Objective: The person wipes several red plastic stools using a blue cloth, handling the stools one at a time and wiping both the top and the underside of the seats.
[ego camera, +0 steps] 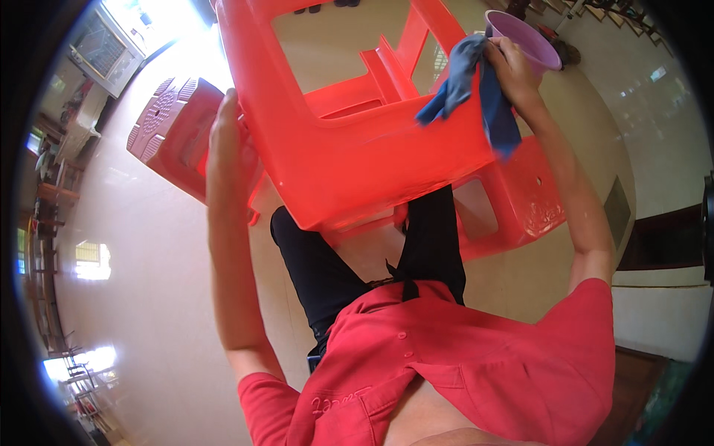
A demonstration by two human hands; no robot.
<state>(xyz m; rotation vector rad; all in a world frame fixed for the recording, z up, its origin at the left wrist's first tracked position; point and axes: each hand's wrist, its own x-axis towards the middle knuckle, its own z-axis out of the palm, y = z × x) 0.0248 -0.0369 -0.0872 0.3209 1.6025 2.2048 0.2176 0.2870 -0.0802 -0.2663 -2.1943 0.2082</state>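
A red plastic stool (357, 150) is tilted up in front of me, above my knees, with its cut-out side panels showing. My left hand (226, 117) holds it by its left side; the fingers are mostly hidden behind the edge. A blue and grey cloth (496, 111) is bunched in my right hand (512, 68), its loose ends draped over the stool's right corner. Just beyond that hand is a purple plastic basin (527, 42). Beneath the raised stool, a second red plastic stool (538, 195) lies on its side at the right.
On the left lies a mauve plastic stool (173, 125), tipped over, its textured seat facing outward. Pale glossy floor tiles (150, 279) reflect the windows. Wooden furniture (56, 195) lines the far left, and a staircase (630, 25) rises at the upper right.
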